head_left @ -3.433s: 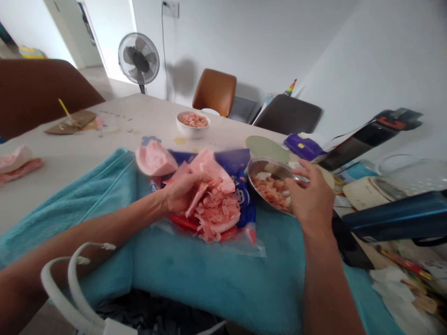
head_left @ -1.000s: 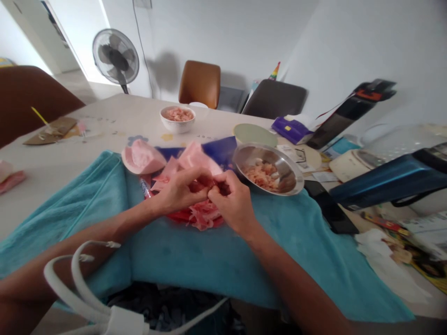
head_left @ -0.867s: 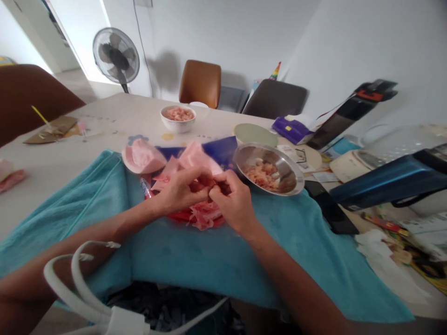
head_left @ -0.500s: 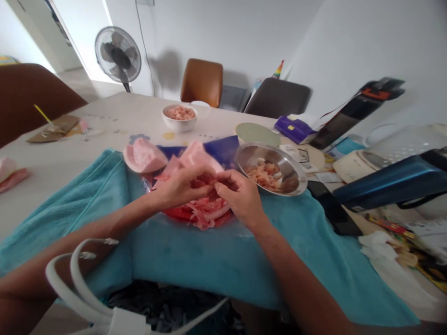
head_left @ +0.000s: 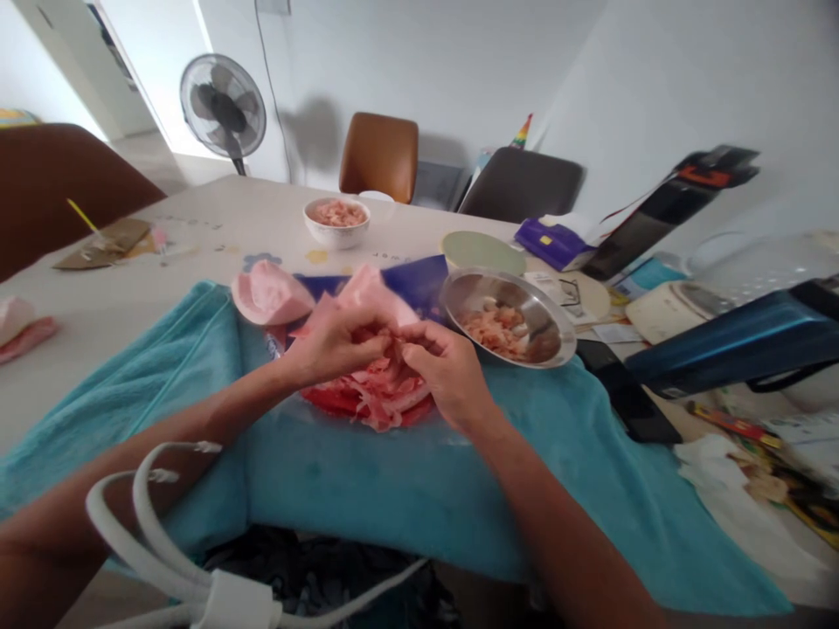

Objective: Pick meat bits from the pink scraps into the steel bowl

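Left hand and right hand together pinch a pink, pulpy piece (mostly covered; outline unclear) above limp, ragged membranes on the plush teal towel. Smooth steel bowl just beside, holding shreds. Blue plastic bag partly hidden behind.

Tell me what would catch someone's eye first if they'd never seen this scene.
Probably the left hand and right hand, fingertips close together over a heap of pink peelings mid-view. The bright turquoise towel spread beneath would stand out too. Next might come the shiny metal bowl of pink pulp just right of the hands.
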`<control>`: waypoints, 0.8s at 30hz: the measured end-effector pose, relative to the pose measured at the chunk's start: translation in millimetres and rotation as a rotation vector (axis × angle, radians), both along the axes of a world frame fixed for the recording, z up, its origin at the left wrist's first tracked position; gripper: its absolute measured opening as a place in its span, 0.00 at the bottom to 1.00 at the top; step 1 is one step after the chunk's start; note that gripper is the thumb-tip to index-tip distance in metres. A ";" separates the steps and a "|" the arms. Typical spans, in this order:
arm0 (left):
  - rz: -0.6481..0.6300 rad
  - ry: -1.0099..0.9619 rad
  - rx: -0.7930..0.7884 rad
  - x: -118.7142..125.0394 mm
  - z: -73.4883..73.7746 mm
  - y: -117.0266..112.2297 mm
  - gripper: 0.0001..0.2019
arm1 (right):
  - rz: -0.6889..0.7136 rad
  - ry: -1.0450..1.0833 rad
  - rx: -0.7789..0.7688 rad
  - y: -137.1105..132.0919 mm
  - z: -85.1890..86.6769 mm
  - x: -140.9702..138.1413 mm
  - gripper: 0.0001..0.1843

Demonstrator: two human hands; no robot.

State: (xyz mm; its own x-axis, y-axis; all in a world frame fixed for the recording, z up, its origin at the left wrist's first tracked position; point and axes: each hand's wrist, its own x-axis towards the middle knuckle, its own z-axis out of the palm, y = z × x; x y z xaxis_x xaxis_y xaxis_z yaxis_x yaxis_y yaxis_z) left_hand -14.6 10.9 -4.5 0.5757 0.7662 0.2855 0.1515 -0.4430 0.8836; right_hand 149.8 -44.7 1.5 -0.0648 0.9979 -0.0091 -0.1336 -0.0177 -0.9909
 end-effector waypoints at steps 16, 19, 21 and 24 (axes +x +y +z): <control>-0.109 -0.323 -0.903 1.6 1.8 8.3 0.11 | 0.138 0.286 -0.164 6.7 -0.9 22.1 0.06; -0.073 -0.275 -0.889 -3.0 13.2 15.0 0.10 | 0.064 0.315 -0.094 8.9 3.1 33.1 0.05; -0.058 -0.193 -0.810 -6.7 22.7 25.1 0.09 | 0.028 0.335 -0.063 10.0 6.1 38.6 0.06; -0.136 0.028 -0.614 -4.3 39.9 48.7 0.10 | 0.006 0.346 -0.067 9.4 10.4 42.7 0.06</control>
State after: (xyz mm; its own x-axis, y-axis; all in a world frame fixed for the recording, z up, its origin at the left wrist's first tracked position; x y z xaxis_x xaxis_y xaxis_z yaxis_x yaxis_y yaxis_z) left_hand -18.9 59.6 35.4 0.6805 0.7051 -0.1994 0.1557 0.1267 0.9796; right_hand 192.5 -35.3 11.9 -0.0810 0.9954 -0.0511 -0.4610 -0.0829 -0.8835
